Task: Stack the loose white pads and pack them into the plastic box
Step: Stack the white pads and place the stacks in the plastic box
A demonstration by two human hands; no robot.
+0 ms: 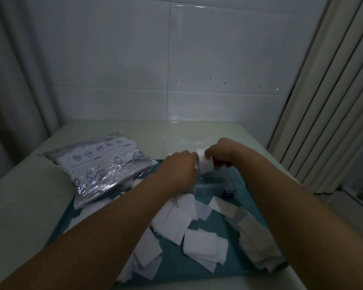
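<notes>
**Both hands on one stack of pads above the box**

Your left hand (179, 169) and right hand (222, 152) both pinch a small stack of white pads (203, 163), held just above the clear plastic box (213, 186). Loose pads (203, 248) lie scattered on the teal mat (212, 225) nearer you. A printed plastic bag (103, 166) sits left on the tabletop (19, 201).

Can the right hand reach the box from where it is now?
Probably yes. The right hand is just above the clear box with nothing between them, but both it and the left hand hold a pad stack.
</notes>
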